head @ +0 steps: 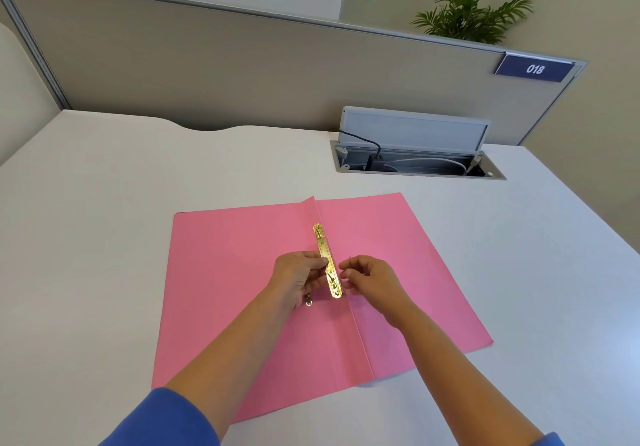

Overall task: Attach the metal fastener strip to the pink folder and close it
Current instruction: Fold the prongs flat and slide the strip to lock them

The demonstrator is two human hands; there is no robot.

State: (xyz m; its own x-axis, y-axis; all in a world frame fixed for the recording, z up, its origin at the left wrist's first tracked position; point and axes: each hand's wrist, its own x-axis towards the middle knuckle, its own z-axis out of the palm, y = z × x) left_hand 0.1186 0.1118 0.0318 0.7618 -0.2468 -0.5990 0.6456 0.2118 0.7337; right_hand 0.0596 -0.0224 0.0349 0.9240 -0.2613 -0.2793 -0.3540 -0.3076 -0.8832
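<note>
The fingers [320, 263] of the left hand [298, 281] pinched the gold metal strip [328, 261] at its middle, probably to keep it lined up along the centre fold, while the right hand [372, 281] had its fingertips closed just beside the strip on something too thin to make out. The pink folder [242, 272] lay open and flat on the white table [104, 186], apparently so the fold stayed reachable, and a small gold piece [308, 303] rested under the left palm.

We see a pink folder [263, 293] of smooth, dull paper, a shiny gold metal strip [327, 260], and a smooth white table [104, 203].
</note>
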